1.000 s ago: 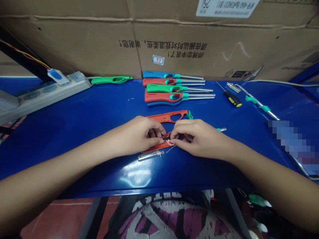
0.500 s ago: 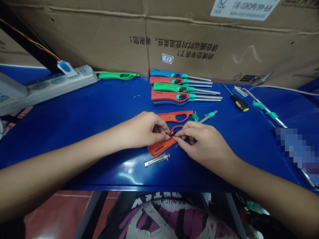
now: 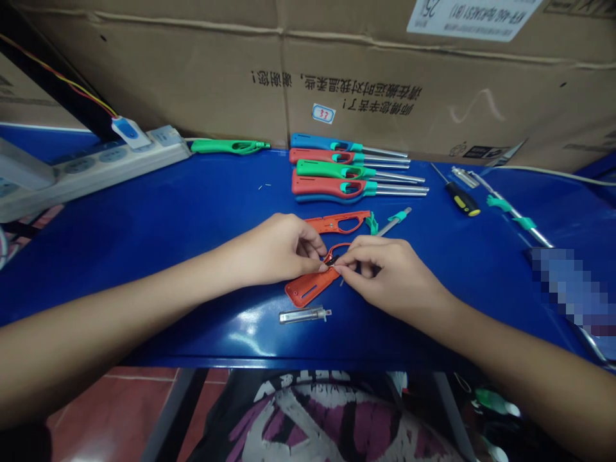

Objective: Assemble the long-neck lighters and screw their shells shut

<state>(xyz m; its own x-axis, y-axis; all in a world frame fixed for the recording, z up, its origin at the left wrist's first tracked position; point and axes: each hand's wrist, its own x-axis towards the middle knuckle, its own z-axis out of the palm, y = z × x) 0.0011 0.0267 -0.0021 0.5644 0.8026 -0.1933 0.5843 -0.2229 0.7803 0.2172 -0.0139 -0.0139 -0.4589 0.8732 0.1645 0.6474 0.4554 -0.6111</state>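
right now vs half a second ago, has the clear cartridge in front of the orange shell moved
Yes: the clear cartridge has turned, its right end swinging toward the table's front edge, so it lies nearer parallel to that edge.

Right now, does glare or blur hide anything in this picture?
In the head view, white glare lies on the blue table near its front edge; same view, a pixelated patch sits at right; same view, the dark part between left hand and right hand is too small to identify.
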